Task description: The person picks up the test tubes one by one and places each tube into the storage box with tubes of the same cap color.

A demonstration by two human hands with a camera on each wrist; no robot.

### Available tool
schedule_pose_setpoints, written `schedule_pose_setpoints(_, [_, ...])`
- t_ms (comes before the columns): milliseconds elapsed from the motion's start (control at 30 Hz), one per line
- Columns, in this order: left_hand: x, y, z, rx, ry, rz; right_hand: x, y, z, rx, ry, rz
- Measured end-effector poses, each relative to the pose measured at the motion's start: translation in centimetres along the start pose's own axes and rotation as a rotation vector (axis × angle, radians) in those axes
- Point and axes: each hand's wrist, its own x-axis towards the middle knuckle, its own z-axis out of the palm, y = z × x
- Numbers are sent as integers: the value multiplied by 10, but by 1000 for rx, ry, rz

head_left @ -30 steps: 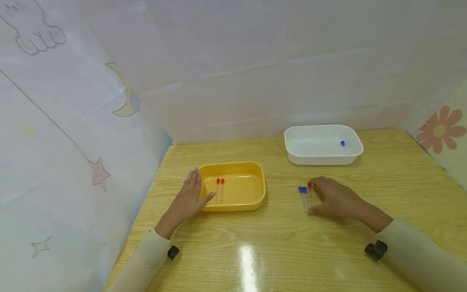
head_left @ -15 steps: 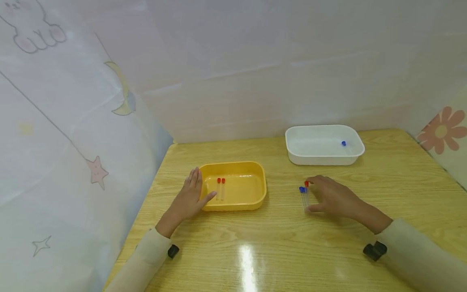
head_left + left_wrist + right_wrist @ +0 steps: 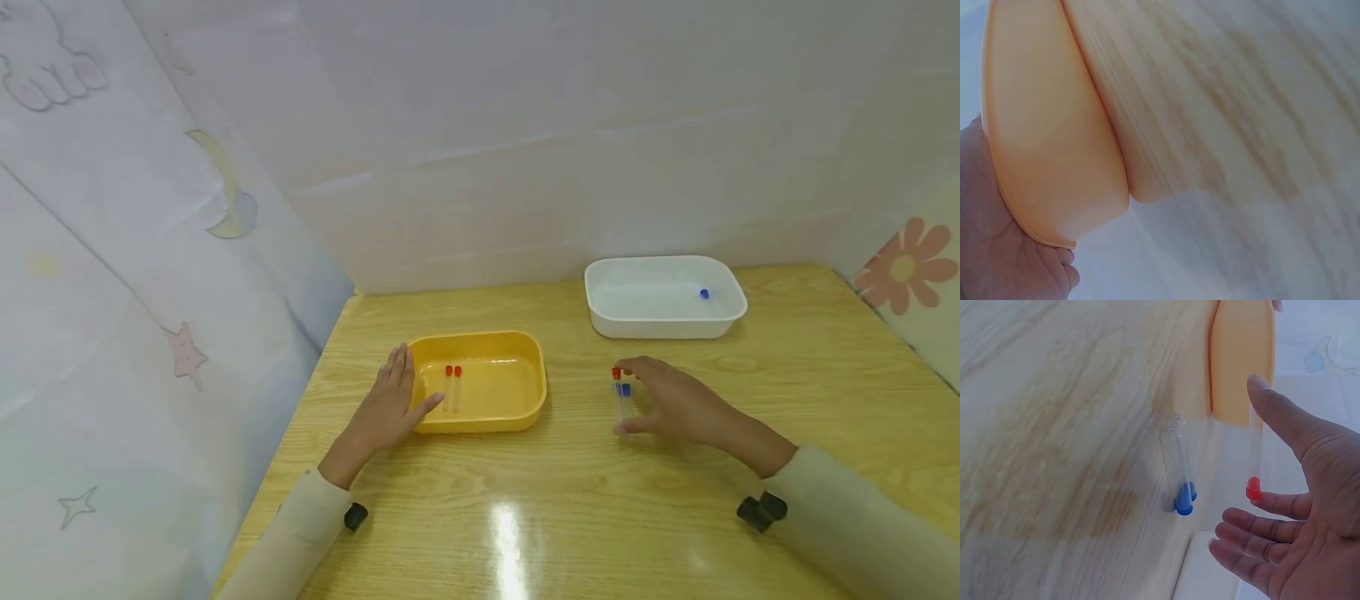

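Note:
My right hand point(image 3: 678, 407) pinches a red-capped clear test tube point(image 3: 1255, 450) lengthwise, thumb at the bare end and a finger at the cap. In the right wrist view it is off the table, its other fingers spread. Beside and below it two blue-capped test tubes point(image 3: 1184, 499) lie on the table; in the head view the held tube partly covers them. My left hand point(image 3: 381, 414) rests on the left end of the yellow tray point(image 3: 517, 421), fingers straight along the rim and thumb over the near corner. Inside that tray lie two red-capped test tubes point(image 3: 453, 392).
A white tray point(image 3: 663, 329) stands at the back right of the wooden table point(image 3: 450, 508), holding one blue-capped test tube point(image 3: 705, 294). Behind the table hangs a pale printed cloth point(image 3: 465, 167), which also covers the left side.
My right hand has picked up the red-capped test tube from beside the blue-capped ones and moved it slightly left, over them. My left hand stays at the yellow tray.

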Motion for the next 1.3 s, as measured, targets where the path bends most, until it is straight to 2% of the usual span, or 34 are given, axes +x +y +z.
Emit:
schedule_pose_setpoints(567, [-1, 1, -2, 3, 13, 8, 6, -16, -16, 4, 33, -45])
schedule_pose_setpoints(867, [-2, 3, -4, -20, -5, -10, 9, -21, -16, 48, 24, -46])
schedule_pose_setpoints(1300, [-1, 1, -2, -18, 13, 5, 15, -32, -18, 62, 35, -77])
